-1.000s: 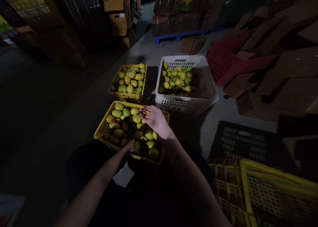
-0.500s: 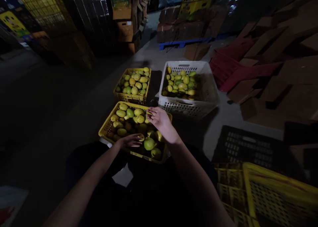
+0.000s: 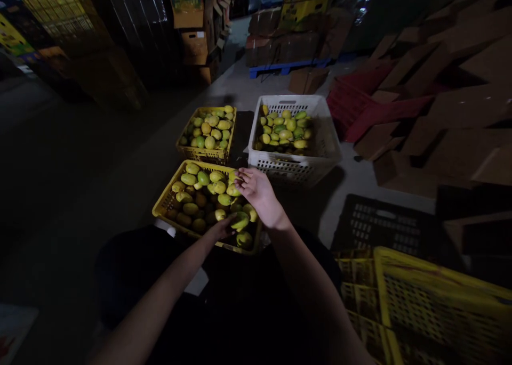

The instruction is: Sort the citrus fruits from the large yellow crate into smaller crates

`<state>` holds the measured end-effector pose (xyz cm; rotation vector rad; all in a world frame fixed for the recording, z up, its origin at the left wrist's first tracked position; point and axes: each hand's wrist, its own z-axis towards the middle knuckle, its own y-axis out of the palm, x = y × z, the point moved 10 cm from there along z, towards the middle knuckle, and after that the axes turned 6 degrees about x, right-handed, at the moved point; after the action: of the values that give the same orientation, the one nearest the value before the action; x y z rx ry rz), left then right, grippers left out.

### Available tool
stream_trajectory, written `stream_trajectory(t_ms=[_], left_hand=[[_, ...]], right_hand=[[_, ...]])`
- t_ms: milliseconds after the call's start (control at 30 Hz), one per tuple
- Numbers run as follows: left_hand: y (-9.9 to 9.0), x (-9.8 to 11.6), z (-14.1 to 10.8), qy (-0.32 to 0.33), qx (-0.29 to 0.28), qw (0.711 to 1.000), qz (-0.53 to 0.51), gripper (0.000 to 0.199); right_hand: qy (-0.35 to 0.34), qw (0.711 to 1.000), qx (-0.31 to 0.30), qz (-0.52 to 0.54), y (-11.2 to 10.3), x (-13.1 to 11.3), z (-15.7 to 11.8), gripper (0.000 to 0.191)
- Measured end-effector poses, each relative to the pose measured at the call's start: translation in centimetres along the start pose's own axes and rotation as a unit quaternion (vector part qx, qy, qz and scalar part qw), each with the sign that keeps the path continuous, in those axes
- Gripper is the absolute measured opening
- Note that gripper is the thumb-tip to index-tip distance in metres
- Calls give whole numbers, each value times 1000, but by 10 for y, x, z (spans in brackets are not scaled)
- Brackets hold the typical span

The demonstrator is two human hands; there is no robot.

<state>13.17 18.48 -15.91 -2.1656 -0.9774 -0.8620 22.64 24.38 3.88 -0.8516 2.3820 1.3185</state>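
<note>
A yellow crate (image 3: 163, 202) in front of me holds yellow and green lemons. My left hand (image 3: 221, 229) reaches into its near side, fingers closed against a large green lemon (image 3: 240, 220). Another green lemon (image 3: 244, 240) lies just below that one, in the near right corner. My right hand (image 3: 256, 192) hovers over the crate's right side, palm turned inward and fingers loosely bent and apart. Near its fingertips are yellow lemons (image 3: 232, 189); I see none in its grasp.
Behind stand a smaller yellow crate (image 3: 204, 154) full of lemons and a white crate (image 3: 296, 170) partly filled with them. At right are a red crate (image 3: 352, 101), cardboard boxes (image 3: 460, 120), a black crate (image 3: 384, 224) and yellow crates (image 3: 432, 301). A blue pallet (image 3: 286, 67) sits farther back.
My left hand has moved right and closed on the large green lemon, which has shifted and tilted. My right hand stays over the crate's right side. The view has swung slightly right.
</note>
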Motion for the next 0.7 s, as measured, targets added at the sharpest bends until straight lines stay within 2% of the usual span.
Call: stream_trajectory(t_ms=[100, 300, 400, 467, 533, 633, 700], left_hand=[[-1, 3, 5, -16, 17, 999, -34, 40], [9, 7, 6, -31, 41, 996, -68, 39], [2, 19, -2, -23, 52, 997, -56, 34], [-16, 36, -10, -1, 65, 997, -36, 32], [-45, 62, -23, 40, 78, 996, -10, 33], [-93, 114, -53, 106, 73, 992, -1, 46], [-118, 157, -77, 157, 66, 985, 4, 56]], right_hand=[[-5, 1000, -4, 9, 0, -3, -1, 17], [-19, 1000, -9, 3, 6, -8, 2, 14], [-17, 1000, 5, 20, 6, -12, -1, 17], [-10, 999, 18, 31, 3, -16, -3, 20], [-23, 999, 31, 29, -2, -25, -3, 21], [-55, 997, 50, 13, -11, -36, -2, 19], [-44, 998, 45, -16, -10, -30, -4, 17]])
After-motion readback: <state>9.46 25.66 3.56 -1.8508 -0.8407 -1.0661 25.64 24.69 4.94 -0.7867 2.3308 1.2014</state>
